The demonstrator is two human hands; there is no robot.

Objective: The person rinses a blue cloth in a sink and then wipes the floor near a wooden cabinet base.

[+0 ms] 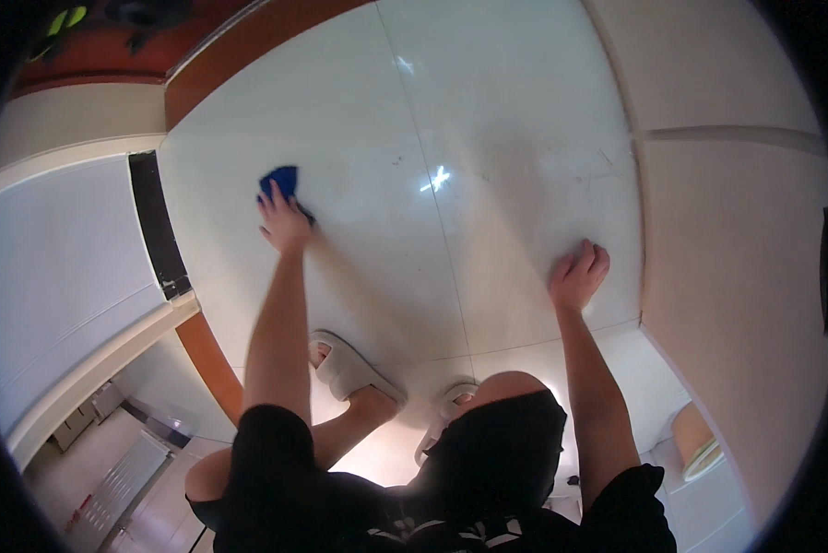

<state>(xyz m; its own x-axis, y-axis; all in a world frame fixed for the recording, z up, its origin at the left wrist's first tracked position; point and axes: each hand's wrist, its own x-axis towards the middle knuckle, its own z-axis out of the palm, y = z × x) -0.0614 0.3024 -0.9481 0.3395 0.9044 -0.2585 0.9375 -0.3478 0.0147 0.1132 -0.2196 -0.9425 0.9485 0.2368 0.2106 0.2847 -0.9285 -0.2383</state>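
Observation:
My left hand (286,221) presses a dark blue cloth (281,177) against the white tiled floor (368,147). Its fingers are spread over the cloth, and part of the cloth shows beyond the fingertips and beside the wrist. Over to the right, my right hand (579,276) is at the floor near the pale wall panel, its fingers loosely bent and a little apart. I see nothing in that hand. Whether its fingertips rest on the tile, I cannot tell.
Below my hands are my feet in light slippers (348,369). A pale panel (727,240) rises along the right side. To the left are a white door-like panel (64,267) and a dark threshold strip (159,226). Brown trim (220,69) borders a red area at upper left. Small dark marks dot the tiles.

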